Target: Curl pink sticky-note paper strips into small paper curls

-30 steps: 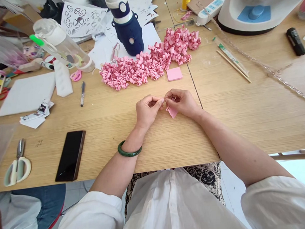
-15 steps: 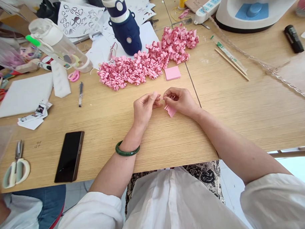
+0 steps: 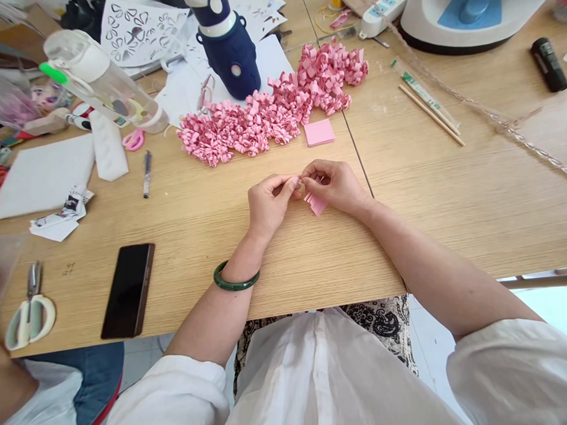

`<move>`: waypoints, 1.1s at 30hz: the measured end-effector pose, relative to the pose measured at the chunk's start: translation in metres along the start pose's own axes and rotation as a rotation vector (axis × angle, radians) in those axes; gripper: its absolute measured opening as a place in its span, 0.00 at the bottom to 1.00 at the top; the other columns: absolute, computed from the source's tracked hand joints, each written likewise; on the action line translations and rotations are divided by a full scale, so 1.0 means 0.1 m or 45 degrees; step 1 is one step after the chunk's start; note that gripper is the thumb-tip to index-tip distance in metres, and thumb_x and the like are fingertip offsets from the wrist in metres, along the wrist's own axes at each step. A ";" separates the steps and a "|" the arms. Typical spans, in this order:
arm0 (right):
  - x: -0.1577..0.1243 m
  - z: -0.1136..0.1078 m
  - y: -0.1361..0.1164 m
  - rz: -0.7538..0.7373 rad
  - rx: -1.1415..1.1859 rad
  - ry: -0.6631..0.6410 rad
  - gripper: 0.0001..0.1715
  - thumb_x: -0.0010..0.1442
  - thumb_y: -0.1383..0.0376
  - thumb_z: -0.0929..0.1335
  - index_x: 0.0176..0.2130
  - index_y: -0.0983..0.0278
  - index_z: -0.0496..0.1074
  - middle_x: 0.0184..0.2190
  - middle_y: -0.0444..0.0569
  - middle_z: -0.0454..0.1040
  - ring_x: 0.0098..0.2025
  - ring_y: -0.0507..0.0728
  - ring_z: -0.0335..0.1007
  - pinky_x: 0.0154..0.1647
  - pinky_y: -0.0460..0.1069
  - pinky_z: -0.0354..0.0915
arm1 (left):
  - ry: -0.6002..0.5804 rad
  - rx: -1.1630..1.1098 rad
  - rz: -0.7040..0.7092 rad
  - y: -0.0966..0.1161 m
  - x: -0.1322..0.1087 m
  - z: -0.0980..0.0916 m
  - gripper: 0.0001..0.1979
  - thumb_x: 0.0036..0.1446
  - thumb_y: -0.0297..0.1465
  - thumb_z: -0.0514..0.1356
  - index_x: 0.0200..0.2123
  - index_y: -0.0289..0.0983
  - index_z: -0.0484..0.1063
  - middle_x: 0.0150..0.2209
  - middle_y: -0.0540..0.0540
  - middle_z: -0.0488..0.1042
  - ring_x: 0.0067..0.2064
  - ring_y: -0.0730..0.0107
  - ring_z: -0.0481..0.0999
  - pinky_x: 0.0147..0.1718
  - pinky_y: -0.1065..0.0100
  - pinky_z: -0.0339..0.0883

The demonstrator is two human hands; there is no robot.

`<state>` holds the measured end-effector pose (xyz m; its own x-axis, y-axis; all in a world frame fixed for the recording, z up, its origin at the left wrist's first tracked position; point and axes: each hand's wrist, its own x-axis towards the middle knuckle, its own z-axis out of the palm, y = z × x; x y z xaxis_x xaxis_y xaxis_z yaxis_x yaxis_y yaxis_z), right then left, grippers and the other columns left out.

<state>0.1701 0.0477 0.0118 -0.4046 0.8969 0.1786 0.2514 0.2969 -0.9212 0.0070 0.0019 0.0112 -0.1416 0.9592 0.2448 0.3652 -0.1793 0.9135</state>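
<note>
A small piece of pink paper (image 3: 317,205), cut into a fringe along one side, hangs below the fingertips of my right hand (image 3: 336,184), which pinches it. My left hand (image 3: 271,200) is closed in a pinch, its thumb and forefinger meeting the right fingertips at the paper's upper end. Whatever lies between the left fingertips is too small to make out. Just beyond my hands is a small stack of pink paper squares (image 3: 320,132). A long heap of curled pink paper pieces (image 3: 243,128) stretches behind it.
A dark blue bottle (image 3: 231,59) stands behind the heap, and a clear bottle (image 3: 121,97) is to its left. A phone (image 3: 128,291), scissors (image 3: 30,314) and a pen (image 3: 147,174) lie at left. Wooden sticks (image 3: 431,116) lie at right. A co-worker's arm (image 3: 10,377) shows at lower left.
My left thumb and fingers have come together and moved slightly right, up to the right fingertips. My right hand keeps its pinch on the fringed paper. The view has shifted slightly.
</note>
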 end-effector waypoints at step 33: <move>0.01 -0.01 0.03 -0.090 0.041 0.045 0.04 0.58 0.68 0.68 0.31 0.65 0.74 0.28 0.45 0.76 0.29 0.50 0.67 0.34 0.47 0.63 | 0.058 -0.223 -0.138 -0.06 0.04 0.02 0.11 0.53 0.38 0.72 0.27 0.37 0.79 0.22 0.52 0.78 0.25 0.74 0.76 0.30 0.71 0.71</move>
<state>0.1716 0.0495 0.0094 -0.3886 0.8853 0.2554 0.1944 0.3498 -0.9164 0.0061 0.0073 0.0061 -0.2142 0.9647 0.1529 0.1806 -0.1148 0.9768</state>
